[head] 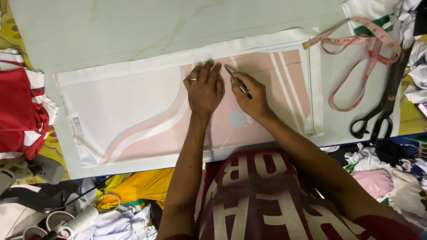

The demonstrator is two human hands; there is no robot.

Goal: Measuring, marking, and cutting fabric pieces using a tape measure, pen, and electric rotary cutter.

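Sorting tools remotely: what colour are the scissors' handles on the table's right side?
Black, seen in the head view: the scissors lie beside the pink measuring tape.

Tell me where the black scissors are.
In the head view, the black scissors lie at the table's right edge, just right of the pink measuring tape.

Bare forearms, ring on left hand (204, 89) — maroon shirt, apparently white-lettered.

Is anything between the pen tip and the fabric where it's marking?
Nothing visible. The right hand holds the pen with its tip on the pink fabric; the left hand lies flat beside it, not under the tip.
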